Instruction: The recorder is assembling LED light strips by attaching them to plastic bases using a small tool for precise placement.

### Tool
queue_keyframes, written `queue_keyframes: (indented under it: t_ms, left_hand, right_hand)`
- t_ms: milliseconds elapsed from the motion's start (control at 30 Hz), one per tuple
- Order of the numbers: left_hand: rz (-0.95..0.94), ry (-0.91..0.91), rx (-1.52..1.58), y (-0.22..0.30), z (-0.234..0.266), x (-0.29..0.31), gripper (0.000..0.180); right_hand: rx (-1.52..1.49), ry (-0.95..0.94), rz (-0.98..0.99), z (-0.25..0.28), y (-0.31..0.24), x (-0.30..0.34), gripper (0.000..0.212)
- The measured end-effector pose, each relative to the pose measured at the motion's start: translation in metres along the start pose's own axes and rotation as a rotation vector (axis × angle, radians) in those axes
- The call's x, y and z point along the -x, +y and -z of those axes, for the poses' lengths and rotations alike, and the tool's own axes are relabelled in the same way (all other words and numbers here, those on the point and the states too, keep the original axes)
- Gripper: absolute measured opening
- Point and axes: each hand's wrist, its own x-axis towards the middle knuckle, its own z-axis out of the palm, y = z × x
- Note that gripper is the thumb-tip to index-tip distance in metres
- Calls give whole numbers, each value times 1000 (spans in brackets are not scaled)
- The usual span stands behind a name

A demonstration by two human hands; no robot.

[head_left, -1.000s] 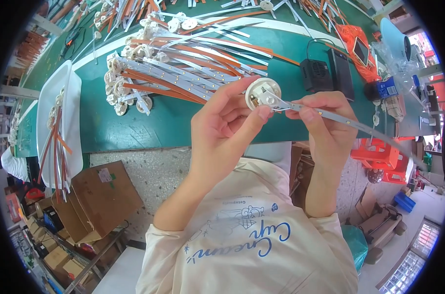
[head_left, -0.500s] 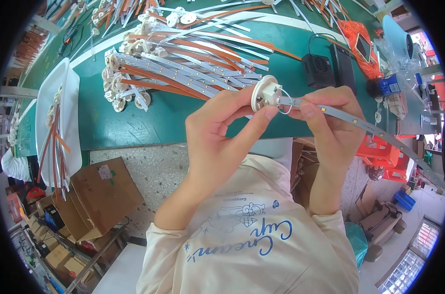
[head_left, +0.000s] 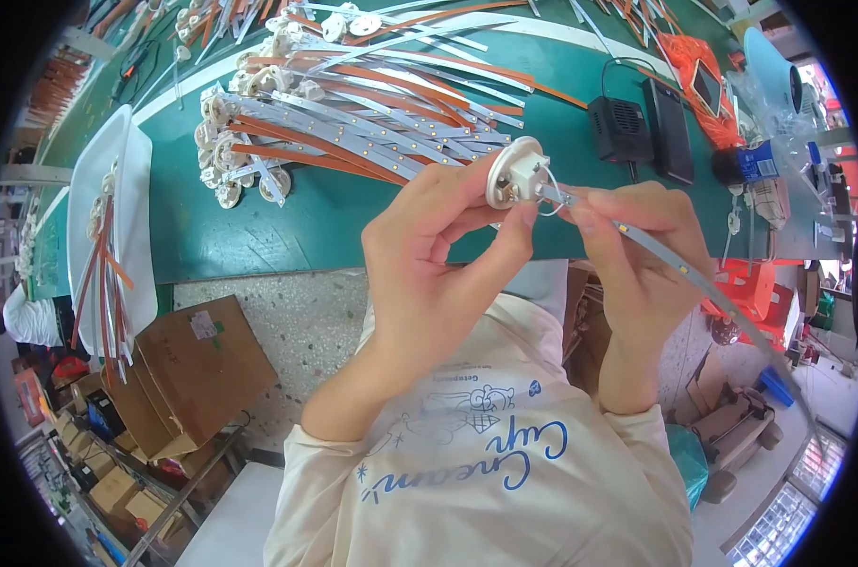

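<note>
Left hand [head_left: 438, 246] pinches the white cap [head_left: 523, 173], right hand [head_left: 644, 250] the LED strip [head_left: 695, 277], probably featherlight and bendy, so avoid tugging that fragile-looking wire [head_left: 555, 177].

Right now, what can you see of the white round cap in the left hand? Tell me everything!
The cap looks like white plastic: a round disc with a boxy block sticking out of one side. It is tipped up, with the block facing right. The thumb and fingers of the left hand pinch it. A thin white wire loops beside the block, near the end of the light strip pinched by the right hand. Whether strip and block touch is hard to tell.
</note>
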Motion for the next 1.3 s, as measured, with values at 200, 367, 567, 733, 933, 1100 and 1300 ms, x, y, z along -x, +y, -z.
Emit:
queue_keyframes:
  t_ms: [200, 367, 567, 733, 933, 1100, 1300]
  left_hand:
    - [-173, 49, -169, -8, -1, -2, 35]
    - [-272, -33, -320, -23, 2, -15, 43]
    - [-49, -122, -127, -48, -27, 17, 76]
    - [505, -63, 348, -31, 19, 25, 48]
    - [281, 419, -357, 80, 163, -13, 37]
    - [411, 397, -1007, 133, 333, -43, 36]
    - [-210, 54, -2105, 99, 395, -80, 35]
  right_hand:
    - [-43, 27, 33, -4, 8, 2, 14]
    - [-130, 64, 72, -5, 39, 1, 14]
    - [509, -34, 736, -25, 94, -27, 39]
    - [520, -69, 714, -53, 92, -41, 41]
    - [609, -426, 64, -56, 125, -48, 30]
    - [500, -515, -59, -62, 135, -49, 21]
    - [447, -610, -151, -63, 131, -64, 19]
